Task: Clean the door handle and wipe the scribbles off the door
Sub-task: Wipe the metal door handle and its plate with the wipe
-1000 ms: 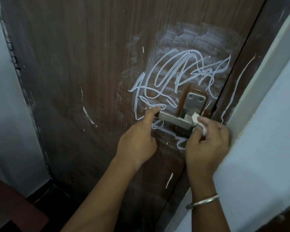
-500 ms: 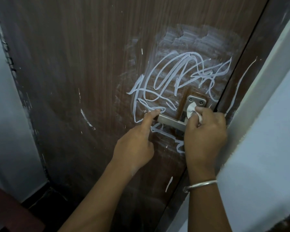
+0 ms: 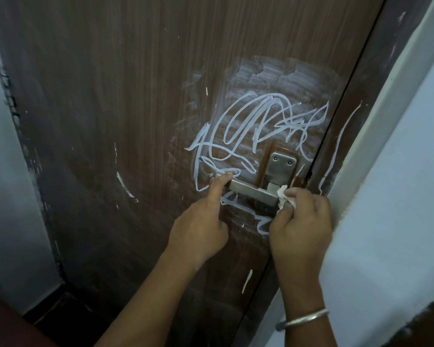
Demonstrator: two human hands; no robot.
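Note:
A dark brown wooden door carries white scribbles around a silver lever handle on a metal plate. My left hand grips the free left end of the lever, thumb on top. My right hand pinches a small white cloth against the lever's right end, where it meets the plate. A smeared whitish patch lies above the scribbles.
The door frame at right bears a long white line. Pale walls stand at left and right. Stray white marks dot the door. A metal bangle circles my right wrist.
My right hand with the cloth has slid down from the plate to the lever's right end. My left hand has stayed on the lever's left end.

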